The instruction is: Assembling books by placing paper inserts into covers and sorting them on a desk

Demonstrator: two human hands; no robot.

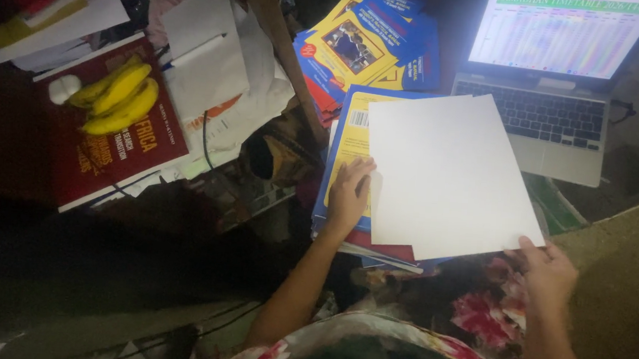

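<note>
A blank white sheet of paper (447,173) lies on a stack of yellow and blue books (346,140). My left hand (348,193) rests flat on the sheet's left edge and the top book's cover, fingers apart. The sheet's near right corner is pinched by my right hand (549,270), thumb on top. Both forearms reach up from my lap, which is covered by a floral cloth (475,318).
An open laptop (551,83) with a lit spreadsheet stands at the back right. More yellow and blue books (366,44) fan out behind the stack. A bunch of bananas (119,98) lies on a red book (112,150) at the left, beside loose white papers (207,67).
</note>
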